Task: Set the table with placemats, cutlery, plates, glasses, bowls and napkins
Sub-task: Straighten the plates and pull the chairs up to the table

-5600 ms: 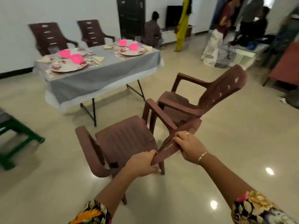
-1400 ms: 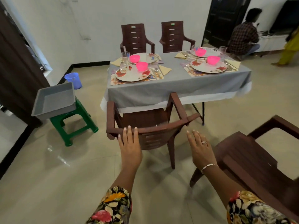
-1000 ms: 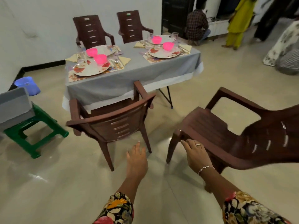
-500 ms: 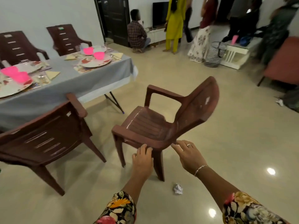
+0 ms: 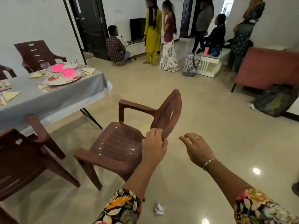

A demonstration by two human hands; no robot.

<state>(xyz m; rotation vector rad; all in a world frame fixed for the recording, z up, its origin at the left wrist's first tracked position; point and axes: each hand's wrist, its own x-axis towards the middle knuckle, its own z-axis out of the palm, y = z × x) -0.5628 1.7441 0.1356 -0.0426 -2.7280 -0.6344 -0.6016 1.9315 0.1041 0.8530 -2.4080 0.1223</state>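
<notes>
View: head camera, looking down over both your arms.
Left hand: your left hand grips the lower edge of the brown chair's backrest, with the fingers on one face and the thumb on the other.
Right hand: your right hand hangs in the air just right of the left, apart from it, fingers spread and holding nothing.
Chair: it stands on the floor, its seat stretching left from your left hand.
Table: the table, under a grey cloth, lies well ahead and left of both hands.
Plate: a plate rests on a placemat at the table's near corner.
Bowls: one pink bowl sits on that plate and a second pink bowl just beyond it; you cannot tell what either holds.
Glass: a clear glass stands beyond the bowls, contents unclear.
Napkin: a folded napkin lies right of the plate.
Second chair: another chair stands far left of your left hand, against the table.
Paper: a crumpled paper lies on the floor between your forearms.
Basket: a zigzag basket stands far ahead of your right hand, its inside hidden.
</notes>
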